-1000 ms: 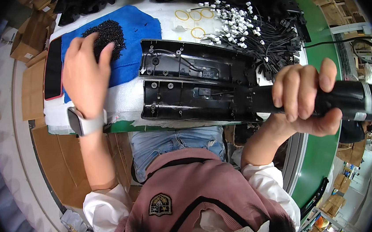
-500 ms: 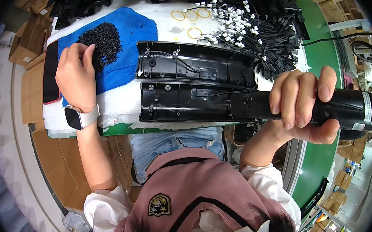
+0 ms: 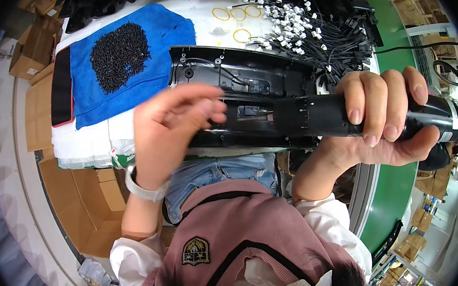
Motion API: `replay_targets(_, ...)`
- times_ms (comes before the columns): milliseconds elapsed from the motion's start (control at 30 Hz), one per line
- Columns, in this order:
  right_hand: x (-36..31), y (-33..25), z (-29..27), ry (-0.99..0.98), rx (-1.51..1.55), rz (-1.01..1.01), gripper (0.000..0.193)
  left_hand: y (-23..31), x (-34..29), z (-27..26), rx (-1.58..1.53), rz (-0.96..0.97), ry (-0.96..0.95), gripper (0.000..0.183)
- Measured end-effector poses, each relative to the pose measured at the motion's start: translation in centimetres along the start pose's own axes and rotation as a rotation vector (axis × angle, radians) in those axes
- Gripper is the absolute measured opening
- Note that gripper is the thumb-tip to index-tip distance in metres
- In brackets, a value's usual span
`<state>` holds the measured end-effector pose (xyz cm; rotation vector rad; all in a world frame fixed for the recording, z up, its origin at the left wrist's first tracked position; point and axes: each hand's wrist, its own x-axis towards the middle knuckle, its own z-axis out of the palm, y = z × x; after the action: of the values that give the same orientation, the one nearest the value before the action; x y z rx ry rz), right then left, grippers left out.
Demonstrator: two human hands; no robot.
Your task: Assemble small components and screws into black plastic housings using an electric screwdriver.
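Note:
My right hand [image 3: 384, 110] is wrapped round a black electric screwdriver [image 3: 316, 114], held sideways with its tip toward the left. Under that tip lies a long black plastic half-shell [image 3: 234, 138] with a cable in it. A second half-shell [image 3: 288, 75] lies just beyond, also with a thin cable inside. My left hand [image 3: 168, 129], slightly blurred, is over the left end of the near shell. Its thumb and fingers are pinched together, and whatever they hold is too small to make out. A pile of small black screws [image 3: 119, 57] rests on a blue cloth [image 3: 178, 27].
A dark phone-like slab with a red edge [image 3: 60, 87] lies left of the cloth. Black cables with white connectors [image 3: 335, 52] are heaped at the far right, near several yellow rings [image 3: 221, 14]. Large black parts [image 3: 102, 4] line the back. A cardboard box [image 3: 96, 214] stands below left.
My left hand has left the screw pile and moved right and nearer, over the near shell. The screwdriver has shifted slightly, its tip now more over the shell.

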<state>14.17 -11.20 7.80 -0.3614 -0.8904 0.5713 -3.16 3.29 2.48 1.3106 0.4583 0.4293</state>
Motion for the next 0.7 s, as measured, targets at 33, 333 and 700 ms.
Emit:
replay_targets(33,0.05,0.26,0.08,0.019,0.035,-0.005,0.035,-0.09,-0.22,0.48,-0.047,-0.062,-0.047,0.02)
replay_targets(333,-0.51,0.51,0.18,0.013,0.027,0.015,0.034,-0.59,-0.38,0.66,-0.008,-0.008,-0.167,0.019)
replay_targets(700,-0.3,0.96,0.25,-0.012,0.087,0.098,0.033,-0.67,-0.74,0.3,-0.057,-0.137,-0.239,0.03)
